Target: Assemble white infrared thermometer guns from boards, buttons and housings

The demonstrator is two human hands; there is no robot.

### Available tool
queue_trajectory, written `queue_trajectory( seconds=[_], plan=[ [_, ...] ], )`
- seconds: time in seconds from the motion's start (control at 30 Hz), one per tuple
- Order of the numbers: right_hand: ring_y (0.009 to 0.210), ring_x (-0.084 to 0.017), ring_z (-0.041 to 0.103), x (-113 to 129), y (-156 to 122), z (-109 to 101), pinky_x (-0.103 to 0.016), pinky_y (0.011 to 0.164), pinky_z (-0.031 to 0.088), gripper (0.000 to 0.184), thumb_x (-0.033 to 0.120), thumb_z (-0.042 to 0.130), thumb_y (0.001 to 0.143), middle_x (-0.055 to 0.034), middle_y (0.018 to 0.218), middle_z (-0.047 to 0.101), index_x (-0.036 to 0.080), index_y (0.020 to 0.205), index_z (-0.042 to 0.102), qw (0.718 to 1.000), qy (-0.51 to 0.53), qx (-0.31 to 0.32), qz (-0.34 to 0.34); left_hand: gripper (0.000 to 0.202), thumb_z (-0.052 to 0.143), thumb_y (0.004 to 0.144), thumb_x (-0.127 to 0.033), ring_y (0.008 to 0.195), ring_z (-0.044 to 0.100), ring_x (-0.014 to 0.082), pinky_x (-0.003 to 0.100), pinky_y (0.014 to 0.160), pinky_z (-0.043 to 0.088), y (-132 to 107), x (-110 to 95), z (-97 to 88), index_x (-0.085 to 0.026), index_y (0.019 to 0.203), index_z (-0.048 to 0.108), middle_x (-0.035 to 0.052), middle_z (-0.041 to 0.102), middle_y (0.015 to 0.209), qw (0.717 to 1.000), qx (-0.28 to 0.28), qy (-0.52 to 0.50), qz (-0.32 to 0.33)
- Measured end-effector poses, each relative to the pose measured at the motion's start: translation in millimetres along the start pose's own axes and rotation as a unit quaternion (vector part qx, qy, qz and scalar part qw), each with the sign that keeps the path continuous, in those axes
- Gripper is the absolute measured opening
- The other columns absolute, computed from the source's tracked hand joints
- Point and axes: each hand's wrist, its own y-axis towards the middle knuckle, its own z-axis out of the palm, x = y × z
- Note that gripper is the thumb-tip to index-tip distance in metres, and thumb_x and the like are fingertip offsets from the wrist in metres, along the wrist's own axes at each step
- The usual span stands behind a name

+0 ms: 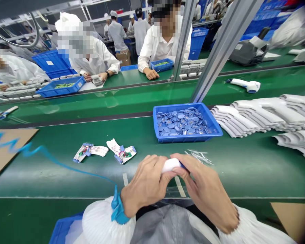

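Between both hands, above the near edge of the green bench, is a white plastic housing (171,164) with a blue part at its right end. My left hand (147,177) is closed on its left side, and my right hand (204,184) grips the right end with thumb and fingers. Much of the housing is hidden by the fingers. Beyond my left hand lie two opened white housings, a left one (99,150) and a right one (129,152), with wires and green circuit boards showing. Thin clear strips (200,157) lie just past my right hand.
A blue tray (156,130) of blue oval pieces stands ahead. Stacked white shells (244,118) line the right. A blue coiled cord (73,168) runs left from my wrist. A white handheld device (244,84) lies on the far belt. Co-workers sit opposite, behind metal posts (218,51).
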Motion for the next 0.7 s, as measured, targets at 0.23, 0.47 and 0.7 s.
queue_trajectory(
  seconds=[0.23, 0.47, 0.7],
  plan=[
    [0.08, -0.017, 0.067, -8, -15, -12, -0.027, 0.068, 0.052, 0.021, 0.032, 0.046, 0.101, -0.0028, 0.1, 0.07, 0.026, 0.118, 0.056, 0.996, -0.003, 0.042, 0.081, 0.026, 0.042, 0.103, -0.035, 0.08, 0.055, 0.0187, 0.033, 0.073, 0.04, -4, 5, 21.8, -0.02, 0.087, 0.057, 0.0034, 0.063, 0.087, 0.981, -0.154, -0.02, -0.119],
    [0.051, -0.012, 0.044, 10, -14, -10, -0.026, 0.052, 0.037, 0.025, 0.043, 0.045, 0.099, 0.0035, 0.068, 0.06, 0.025, 0.104, 0.062, 0.969, 0.052, 0.201, 0.136, 0.05, 0.049, 0.097, -0.032, 0.049, 0.03, 0.0114, 0.031, 0.053, 0.021, 12, 9, 56.4, -0.019, 0.053, 0.03, -0.0036, 0.035, 0.048, 0.938, -0.297, 0.008, -0.18],
    [0.039, -0.009, 0.028, -2, -26, 5, -0.025, 0.042, 0.026, 0.048, 0.063, 0.046, 0.091, 0.0065, 0.043, 0.038, 0.02, 0.078, 0.063, 0.876, 0.218, 0.139, 0.407, 0.018, 0.058, 0.093, -0.033, 0.084, 0.061, 0.0194, 0.031, 0.074, 0.045, -7, 13, 38.6, -0.019, 0.085, 0.064, 0.0057, 0.067, 0.087, 0.965, -0.241, -0.075, -0.073]
  ],
)
